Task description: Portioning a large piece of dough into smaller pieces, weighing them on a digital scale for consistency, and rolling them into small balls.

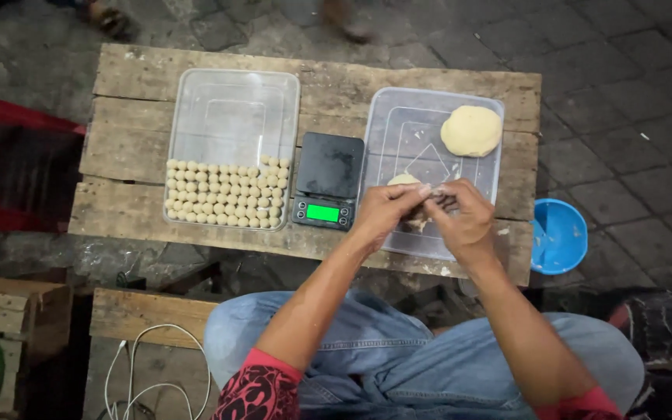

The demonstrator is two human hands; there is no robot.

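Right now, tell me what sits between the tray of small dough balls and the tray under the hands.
In the head view, a black digital scale stands on the wooden table between the ball tray and the dough tray.

One camera only, worn on the person's head, looking almost straight down. It sits fairly near: the wooden desk (pixel 320 78) fills the upper middle of the view, the person's own knees in jeans (pixel 398 358) the bottom edge. Paving stones (pixel 624 93) show beyond the desk's far side and right.
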